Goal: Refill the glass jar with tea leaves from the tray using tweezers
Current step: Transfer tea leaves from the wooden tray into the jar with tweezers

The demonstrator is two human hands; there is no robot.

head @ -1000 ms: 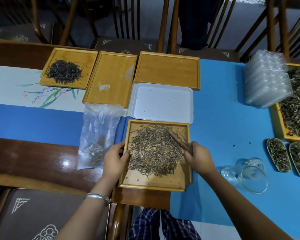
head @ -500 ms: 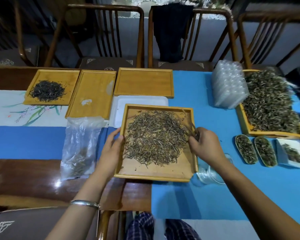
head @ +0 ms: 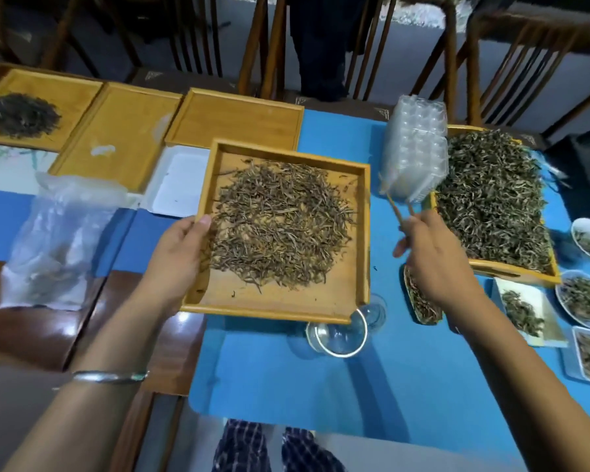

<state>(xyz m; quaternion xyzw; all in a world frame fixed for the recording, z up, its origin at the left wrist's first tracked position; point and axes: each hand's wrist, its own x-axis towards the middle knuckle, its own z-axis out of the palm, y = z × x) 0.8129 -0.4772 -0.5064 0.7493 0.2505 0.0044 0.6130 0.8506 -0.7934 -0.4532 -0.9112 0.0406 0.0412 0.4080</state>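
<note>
A square wooden tray (head: 364,240) with a heap of brown tea leaves (head: 280,229) is lifted and tilted above the blue cloth. My left hand (head: 178,253) grips its left rim, thumb on the inner edge. My right hand (head: 433,257) is off the tray, to its right, and holds thin wooden tweezers (head: 394,207) that point up and left. The glass jar (head: 341,330) lies on its side on the cloth, partly under the tray's near right corner.
A large tray of green-grey tea (head: 491,206) and a stack of clear plastic packs (head: 413,148) stand right. Small dishes of tea (head: 583,298) sit at the far right. Wooden trays (head: 123,131), a white tray (head: 178,180) and a plastic bag (head: 58,240) lie left.
The tray with tea has risen off the table and shifted right in my left hand. My right hand with the tweezers has left the tray and moved right.
</note>
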